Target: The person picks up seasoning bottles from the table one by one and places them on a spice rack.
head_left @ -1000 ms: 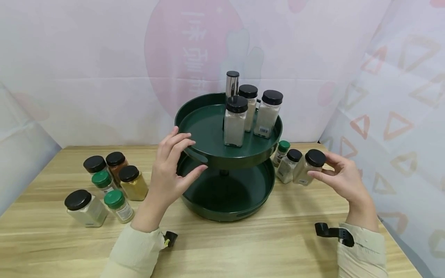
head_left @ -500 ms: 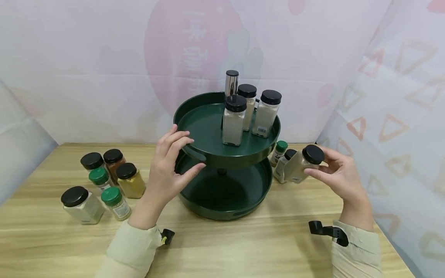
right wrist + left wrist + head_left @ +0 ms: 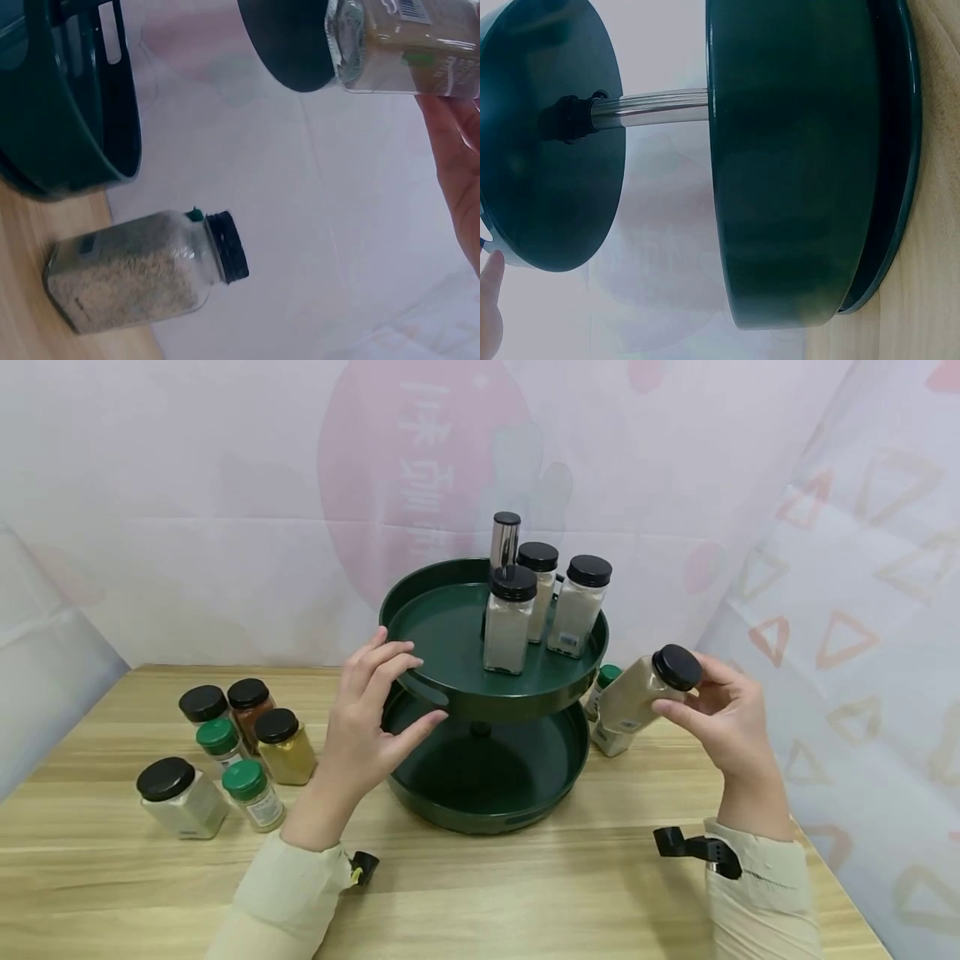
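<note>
In the head view my right hand (image 3: 727,718) pinches a clear square spice jar (image 3: 633,697) with a black lid and pale powder inside. The jar is raised and tilted, lid toward my hand, at the right of a dark green two-tier turntable (image 3: 435,643). My left hand (image 3: 360,739) has its fingers spread at the upper tray's left rim, beside the slot handle, thumb lower down. A fingertip (image 3: 493,274) shows at that rim in the left wrist view. Three black-lidded jars (image 3: 506,635) and a silver-topped container (image 3: 505,539) stand on the upper tray.
Behind the held jar stand a black-lidded jar (image 3: 135,277) and a green-capped jar (image 3: 609,675). Several spice jars (image 3: 285,752) with black or green lids stand on the wooden table (image 3: 480,893) at left. The lower tray (image 3: 487,822) sits beneath. A printed curtain (image 3: 225,568) hangs behind.
My right hand has lifted the spice jar and moved it slightly left, tilting it further; it now covers much of the jar behind. My left hand stays at the rim.
</note>
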The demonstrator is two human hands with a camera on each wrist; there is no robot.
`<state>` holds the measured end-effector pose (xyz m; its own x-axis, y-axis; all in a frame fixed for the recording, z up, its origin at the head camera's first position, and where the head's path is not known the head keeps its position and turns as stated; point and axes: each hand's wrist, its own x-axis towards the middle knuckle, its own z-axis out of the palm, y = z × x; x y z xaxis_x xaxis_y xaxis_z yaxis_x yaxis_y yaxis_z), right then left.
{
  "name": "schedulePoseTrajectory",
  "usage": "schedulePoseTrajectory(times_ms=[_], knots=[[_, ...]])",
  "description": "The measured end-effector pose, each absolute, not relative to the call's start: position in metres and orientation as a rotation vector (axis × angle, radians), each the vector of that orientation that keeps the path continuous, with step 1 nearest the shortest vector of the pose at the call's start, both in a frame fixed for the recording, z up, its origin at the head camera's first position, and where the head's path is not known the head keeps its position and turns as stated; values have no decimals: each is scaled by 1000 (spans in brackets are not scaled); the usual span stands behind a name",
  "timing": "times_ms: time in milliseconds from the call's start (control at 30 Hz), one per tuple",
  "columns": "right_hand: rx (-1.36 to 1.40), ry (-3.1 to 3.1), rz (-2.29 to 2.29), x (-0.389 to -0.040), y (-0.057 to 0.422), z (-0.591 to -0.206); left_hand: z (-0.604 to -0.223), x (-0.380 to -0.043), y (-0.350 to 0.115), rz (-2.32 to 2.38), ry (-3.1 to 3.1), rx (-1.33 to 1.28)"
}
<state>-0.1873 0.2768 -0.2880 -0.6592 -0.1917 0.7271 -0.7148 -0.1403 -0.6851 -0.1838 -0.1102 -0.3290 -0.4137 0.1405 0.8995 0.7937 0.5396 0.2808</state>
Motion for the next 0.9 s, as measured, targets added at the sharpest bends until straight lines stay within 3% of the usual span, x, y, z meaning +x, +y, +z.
schedulePoseTrajectory(times_ms=[533, 900], knots=[[1127, -1495, 1877, -197, 256, -242, -330, -184, -111, -897, -1899, -744], [1021, -1558, 1808, -197, 236, -220, -331, -185, -111, -885, -1898, -745]])
